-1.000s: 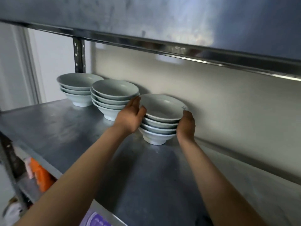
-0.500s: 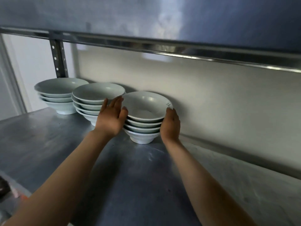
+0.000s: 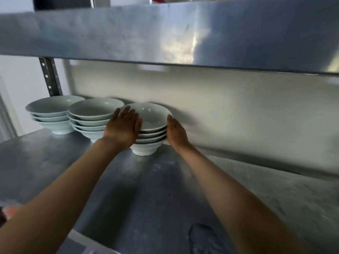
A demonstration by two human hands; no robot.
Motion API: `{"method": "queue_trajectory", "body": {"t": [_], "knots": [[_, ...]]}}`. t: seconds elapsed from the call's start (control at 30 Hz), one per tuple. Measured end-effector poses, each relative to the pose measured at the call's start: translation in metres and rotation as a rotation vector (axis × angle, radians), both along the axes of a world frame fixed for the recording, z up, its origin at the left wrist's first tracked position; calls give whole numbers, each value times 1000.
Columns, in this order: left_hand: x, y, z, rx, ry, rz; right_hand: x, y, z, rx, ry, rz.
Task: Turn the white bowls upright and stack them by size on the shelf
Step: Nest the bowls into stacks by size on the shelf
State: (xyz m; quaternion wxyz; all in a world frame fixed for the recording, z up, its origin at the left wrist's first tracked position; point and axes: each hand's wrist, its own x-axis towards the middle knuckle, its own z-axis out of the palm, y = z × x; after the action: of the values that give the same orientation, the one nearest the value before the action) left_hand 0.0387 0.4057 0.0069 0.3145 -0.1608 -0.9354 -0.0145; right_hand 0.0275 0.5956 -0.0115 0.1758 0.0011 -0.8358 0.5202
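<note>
Three stacks of upright white bowls stand in a row at the back of the metal shelf (image 3: 146, 195). The right stack (image 3: 151, 116) has several bowls. My left hand (image 3: 122, 128) lies flat against its left side, fingers straight. My right hand (image 3: 176, 130) presses against its right side, fingers extended along the rims. The middle stack (image 3: 93, 110) stands just left of my left hand, and the left stack (image 3: 51, 109) is beside the shelf post.
The upper shelf (image 3: 165, 33) hangs low over the bowls. A perforated metal post (image 3: 48, 76) stands at the back left. The wall (image 3: 238, 107) runs right behind the stacks. Bare shelf surface spreads in front and to the right.
The view has tilted up, showing more of the upper shelf. Both hands stay at the sides of the right stack; my left hand's fingers have spread flatter.
</note>
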Motion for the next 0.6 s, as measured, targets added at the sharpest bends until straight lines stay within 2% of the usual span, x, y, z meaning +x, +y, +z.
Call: {"method": "queue_trajectory", "body": {"t": [0.13, 0.27, 0.4, 0.6], "knots": [[25, 38, -1, -62, 59, -115, 28, 23, 2, 150, 12, -41], [53, 79, -10, -94, 89, -242, 67, 56, -11, 440, 37, -187], [82, 129, -38, -28, 38, -360, 117, 105, -39, 724, 12, -305], [130, 208, -62, 21, -79, -491, 202, 186, -39, 821, -2, -482]]}}
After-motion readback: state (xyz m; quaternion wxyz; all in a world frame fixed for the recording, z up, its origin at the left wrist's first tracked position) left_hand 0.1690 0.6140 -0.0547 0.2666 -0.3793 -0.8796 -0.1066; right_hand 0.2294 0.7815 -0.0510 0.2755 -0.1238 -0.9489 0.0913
